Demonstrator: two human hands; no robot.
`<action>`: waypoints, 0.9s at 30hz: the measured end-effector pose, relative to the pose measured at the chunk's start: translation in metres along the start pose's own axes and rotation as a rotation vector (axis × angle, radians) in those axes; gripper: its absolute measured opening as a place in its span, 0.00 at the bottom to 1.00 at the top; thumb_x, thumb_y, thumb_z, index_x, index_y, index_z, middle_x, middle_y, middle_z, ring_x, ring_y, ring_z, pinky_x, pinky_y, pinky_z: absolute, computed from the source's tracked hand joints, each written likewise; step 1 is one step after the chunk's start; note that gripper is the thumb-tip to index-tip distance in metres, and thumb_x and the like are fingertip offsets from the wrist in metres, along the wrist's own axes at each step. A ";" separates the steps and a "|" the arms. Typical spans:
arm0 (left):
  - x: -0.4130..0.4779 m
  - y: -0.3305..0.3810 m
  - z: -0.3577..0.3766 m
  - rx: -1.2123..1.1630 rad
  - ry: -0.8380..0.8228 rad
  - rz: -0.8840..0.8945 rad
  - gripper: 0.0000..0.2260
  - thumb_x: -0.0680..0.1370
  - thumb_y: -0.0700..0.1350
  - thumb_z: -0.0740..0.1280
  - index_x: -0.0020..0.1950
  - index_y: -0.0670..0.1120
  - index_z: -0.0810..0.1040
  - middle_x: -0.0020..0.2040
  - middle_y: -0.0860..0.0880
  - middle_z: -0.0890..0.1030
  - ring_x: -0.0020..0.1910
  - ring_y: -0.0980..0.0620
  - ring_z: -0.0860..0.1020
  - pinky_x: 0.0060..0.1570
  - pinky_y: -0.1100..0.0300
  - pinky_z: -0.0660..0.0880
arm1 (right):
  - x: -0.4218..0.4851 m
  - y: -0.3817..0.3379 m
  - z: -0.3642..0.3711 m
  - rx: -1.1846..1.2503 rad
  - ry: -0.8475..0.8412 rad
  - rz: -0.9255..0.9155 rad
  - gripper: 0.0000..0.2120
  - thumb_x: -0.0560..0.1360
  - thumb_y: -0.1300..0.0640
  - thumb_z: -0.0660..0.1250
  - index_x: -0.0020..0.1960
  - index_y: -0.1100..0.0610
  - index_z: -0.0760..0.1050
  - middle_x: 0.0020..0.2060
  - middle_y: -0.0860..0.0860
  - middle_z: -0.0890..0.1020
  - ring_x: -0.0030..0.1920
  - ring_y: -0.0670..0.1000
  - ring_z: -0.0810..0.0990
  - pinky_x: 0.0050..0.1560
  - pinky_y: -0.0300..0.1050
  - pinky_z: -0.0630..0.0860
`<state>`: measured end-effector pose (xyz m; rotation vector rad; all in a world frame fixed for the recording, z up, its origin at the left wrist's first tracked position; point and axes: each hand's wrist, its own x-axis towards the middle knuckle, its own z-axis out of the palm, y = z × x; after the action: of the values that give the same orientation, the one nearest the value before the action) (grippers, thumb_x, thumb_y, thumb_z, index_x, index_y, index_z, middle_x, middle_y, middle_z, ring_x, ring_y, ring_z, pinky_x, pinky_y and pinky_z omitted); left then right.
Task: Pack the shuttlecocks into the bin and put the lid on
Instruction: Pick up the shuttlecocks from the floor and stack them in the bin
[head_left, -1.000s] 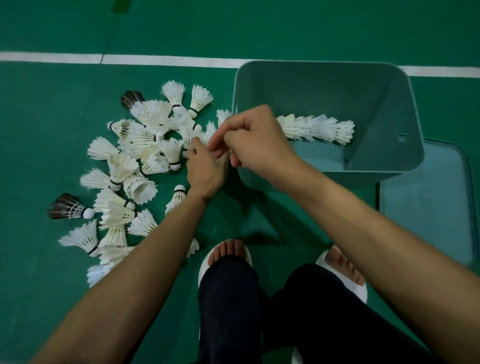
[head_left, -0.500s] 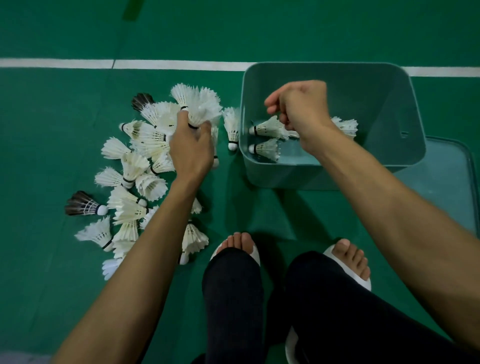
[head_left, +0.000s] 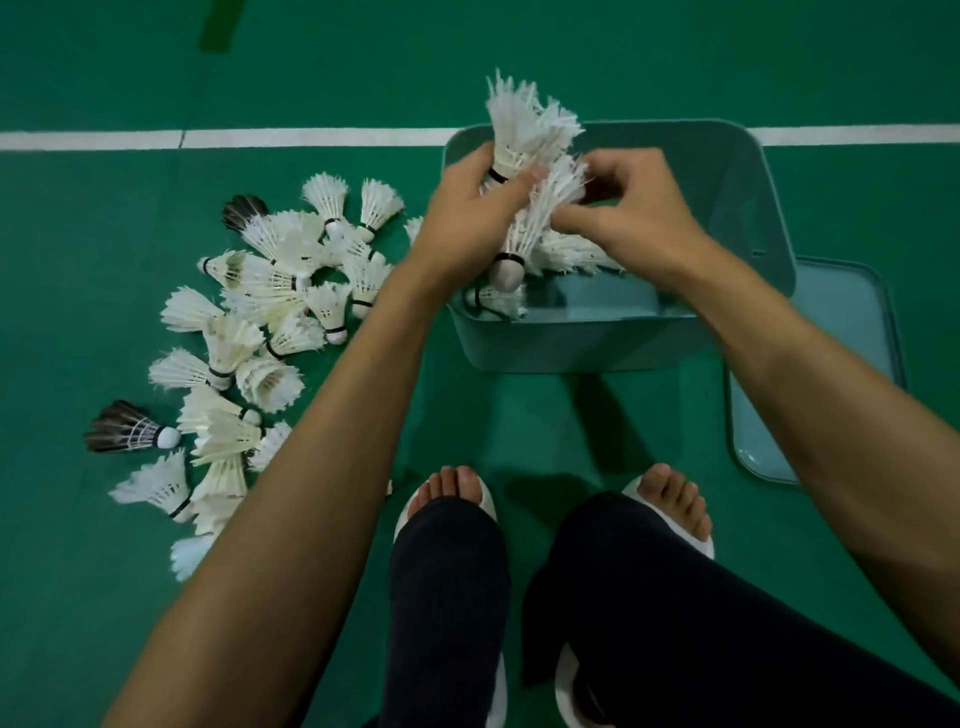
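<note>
A teal plastic bin (head_left: 737, 171) stands on the green court floor ahead of me. My left hand (head_left: 467, 218) is over its left rim, gripping a bunch of white shuttlecocks (head_left: 524, 135) with feathers pointing up. My right hand (head_left: 634, 218) is above the bin's middle, fingers pinching a white shuttlecock (head_left: 535, 223) that hangs cork down between both hands. A few white shuttlecocks (head_left: 571, 254) lie inside the bin. A pile of loose shuttlecocks (head_left: 270, 312) is spread on the floor to the left. The teal lid (head_left: 852, 332) lies flat to the bin's right.
Two dark-feathered shuttlecocks (head_left: 127, 428) lie among the white ones, one at the pile's far edge (head_left: 241, 210). A white court line (head_left: 208, 137) runs behind the bin. My feet in white slippers (head_left: 447, 499) and dark trouser legs are below the bin.
My left hand lifted a bunch of shuttlecocks from the pile and carried it right, over the bin. My right hand moved left and took hold of one of them.
</note>
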<state>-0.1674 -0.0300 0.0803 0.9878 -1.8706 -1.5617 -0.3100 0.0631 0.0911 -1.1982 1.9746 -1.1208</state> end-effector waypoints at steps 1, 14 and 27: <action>0.004 -0.003 0.009 0.029 -0.022 -0.031 0.14 0.81 0.48 0.68 0.66 0.46 0.81 0.55 0.54 0.86 0.54 0.56 0.85 0.59 0.51 0.81 | -0.001 0.006 -0.005 -0.008 0.002 0.029 0.19 0.66 0.51 0.77 0.47 0.66 0.81 0.39 0.63 0.83 0.34 0.58 0.76 0.37 0.51 0.76; 0.030 -0.042 0.032 0.463 0.108 -0.364 0.13 0.83 0.53 0.63 0.51 0.43 0.70 0.39 0.51 0.72 0.35 0.56 0.69 0.33 0.56 0.63 | 0.058 0.065 0.018 -0.194 -0.182 0.896 0.09 0.80 0.66 0.66 0.42 0.60 0.73 0.20 0.54 0.75 0.16 0.49 0.73 0.20 0.37 0.73; 0.038 -0.034 0.038 0.566 0.034 -0.415 0.10 0.81 0.50 0.64 0.47 0.44 0.71 0.41 0.49 0.74 0.35 0.53 0.71 0.28 0.59 0.62 | 0.086 0.079 0.059 0.049 -0.246 1.064 0.14 0.82 0.61 0.64 0.38 0.58 0.70 0.34 0.51 0.71 0.33 0.49 0.71 0.31 0.41 0.78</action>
<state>-0.2120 -0.0396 0.0362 1.7268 -2.2402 -1.2133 -0.3342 -0.0159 -0.0105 -0.1216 1.9259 -0.4239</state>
